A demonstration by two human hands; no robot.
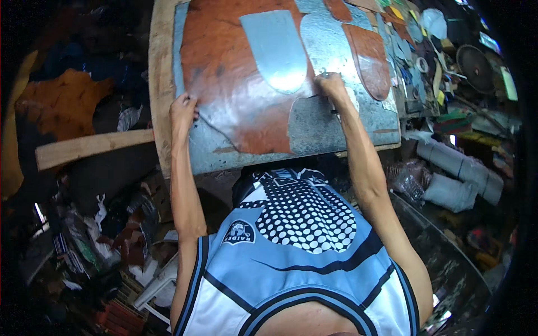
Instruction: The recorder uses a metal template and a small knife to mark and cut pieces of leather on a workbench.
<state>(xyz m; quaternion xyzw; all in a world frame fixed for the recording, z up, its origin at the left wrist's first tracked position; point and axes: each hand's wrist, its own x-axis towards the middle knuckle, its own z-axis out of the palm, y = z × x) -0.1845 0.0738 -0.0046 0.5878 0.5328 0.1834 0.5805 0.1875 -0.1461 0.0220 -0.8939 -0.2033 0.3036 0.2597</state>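
A large brown leather sheet (pixel 224 61) with dark stains lies on a worktable topped with grey metal sheet (pixel 210 154). My left hand (pixel 184 112) pinches the leather at its left edge. On the leather rests a pale blue-grey template (pixel 277 47) with a rounded lower end. My right hand (pixel 332 87) is closed at the leather's right edge, just beside the template's lower right side. Whatever its fingers hold is hidden. Right of that hand lies a cut leather piece (pixel 371 61) with a rounded end, and another small leather piece (pixel 338 9) is at the far edge.
A wooden edge (pixel 161 84) runs along the table's left side, and a plank (pixel 95 149) juts out from it. Brown leather (pixel 61 103) hangs or lies at far left. Tape (pixel 422 65), scraps and tools crowd the right. Wrapped rolls (pixel 459 168) lie lower right.
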